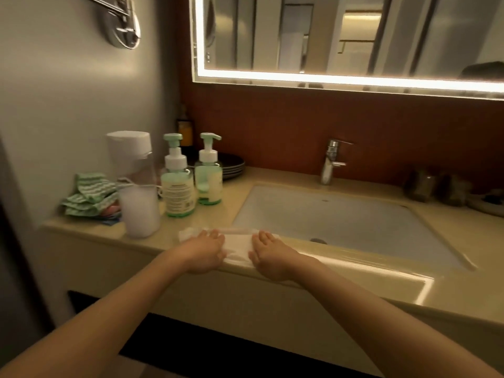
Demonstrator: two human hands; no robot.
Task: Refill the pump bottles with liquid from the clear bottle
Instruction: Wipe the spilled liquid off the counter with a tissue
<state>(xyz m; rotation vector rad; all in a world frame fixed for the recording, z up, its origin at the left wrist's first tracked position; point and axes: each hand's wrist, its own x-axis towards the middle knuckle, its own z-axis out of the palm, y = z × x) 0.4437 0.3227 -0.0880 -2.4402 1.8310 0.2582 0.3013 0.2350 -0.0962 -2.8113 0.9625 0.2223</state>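
From the head camera, both hands lie flat on a white paper towel (237, 245) at the front edge of the counter (463, 236). The left hand (207, 251) and the right hand (268, 253) are close together with straight fingers. They press on the towel and hold nothing else. The clear bottle (139, 203) stands just past the left hand and a little to its left. It is not touching the hand. It has a big white cap (128, 144) and milky liquid in its lower half, so it is probably a bit heavy at the bottom. Its sides look smooth and may be slippery, so I would wrap one hand round the middle and use the other hand for the cap. The first pump bottle (178, 186) stands farther back from the left hand, just beside the clear bottle. The second pump bottle (209, 175) stands behind it, more toward the right hand. Both look like small, light, stiff plastic. They could tip over, so hold the body while twisting the green pump top. The sink (300, 211) is past the right hand.
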